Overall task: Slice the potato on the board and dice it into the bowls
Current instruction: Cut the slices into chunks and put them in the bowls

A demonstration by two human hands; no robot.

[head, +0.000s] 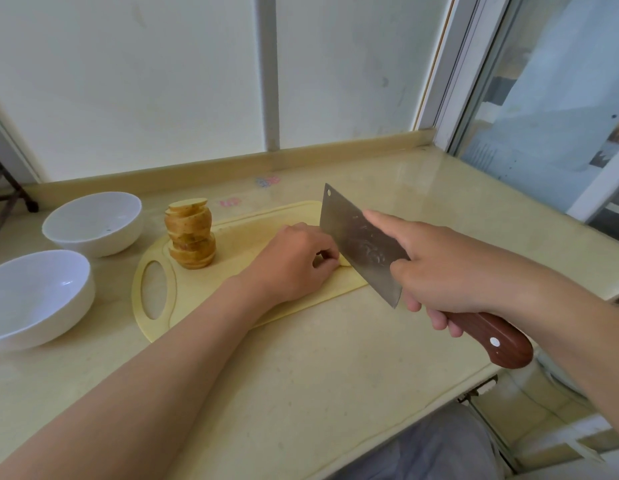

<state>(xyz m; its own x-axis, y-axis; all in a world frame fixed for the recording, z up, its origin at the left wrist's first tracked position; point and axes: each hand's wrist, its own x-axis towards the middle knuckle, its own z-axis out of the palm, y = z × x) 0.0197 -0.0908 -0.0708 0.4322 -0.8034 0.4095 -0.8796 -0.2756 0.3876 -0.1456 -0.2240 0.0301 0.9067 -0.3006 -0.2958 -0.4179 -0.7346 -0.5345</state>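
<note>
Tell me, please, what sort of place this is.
Likely a home kitchen counter beside a window: a cutting board with a stack of potato slices, a cleaver in the right hand, and two white bowls.

Worktop [301, 358]: board [204, 289] centre; slice stack [191, 233] on board's left end; two bowls [93, 223] left of board.

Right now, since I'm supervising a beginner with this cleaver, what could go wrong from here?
The left hand holds a potato piece with curled fingers right beside the cleaver blade; a slip could cut them. The tall, uneven stack of slices on the board might topple if bumped.
</note>
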